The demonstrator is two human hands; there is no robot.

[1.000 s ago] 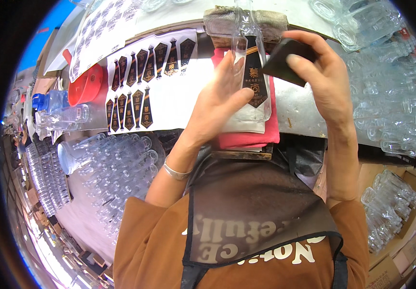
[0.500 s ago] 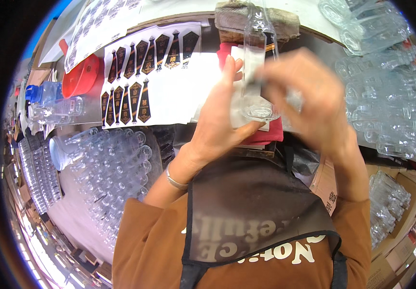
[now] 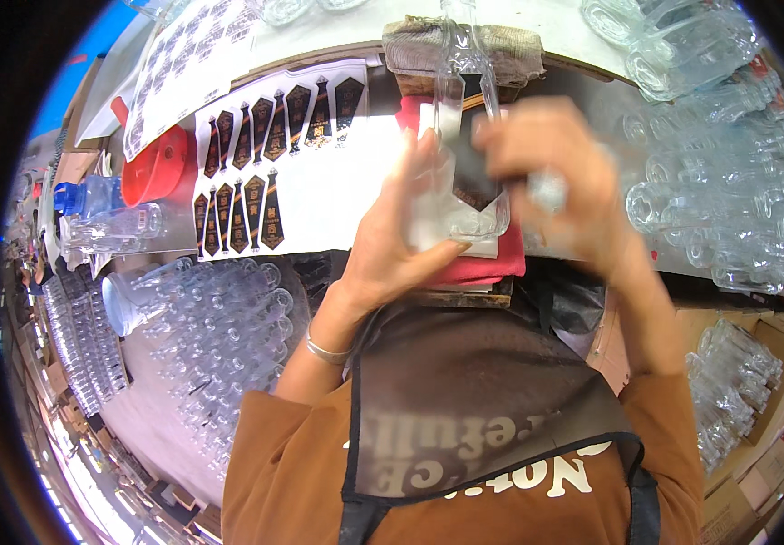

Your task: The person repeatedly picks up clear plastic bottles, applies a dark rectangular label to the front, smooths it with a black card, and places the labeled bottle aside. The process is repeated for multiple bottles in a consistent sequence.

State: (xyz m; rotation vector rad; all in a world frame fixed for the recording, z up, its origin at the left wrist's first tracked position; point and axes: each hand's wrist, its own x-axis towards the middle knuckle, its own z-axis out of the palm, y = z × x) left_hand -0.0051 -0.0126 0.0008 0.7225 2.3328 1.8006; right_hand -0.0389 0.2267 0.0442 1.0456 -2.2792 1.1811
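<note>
Over red cloth (image 3: pixel 513 250), my open left hand (image 3: pixel 384 225) braced the labelled bottle (image 3: pixel 481 221); my right hand (image 3: pixel 564 177) blurred, grip unclear; more labels (image 3: pixel 275 129) sat unpeeled.

So the counter (image 3: pixel 605 91) is bare grey metal where you can see it. A white sheet (image 3: pixel 324 200) lies flat at left, with black tie-shaped labels in 2 rows. Just left of that there's a red basin (image 3: pixel 154 171), and near it a clear bottle on its side (image 3: pixel 119 224). Around the middle sits a wooden block topped with a grubby rag (image 3: pixel 401 50), plus a red cloth (image 3: pixel 475 266), and 1 clear glass bottle (image 3: pixel 464 59) lies over both. Loads more bottles (image 3: pixel 728 227) lie packed together at right.
</note>
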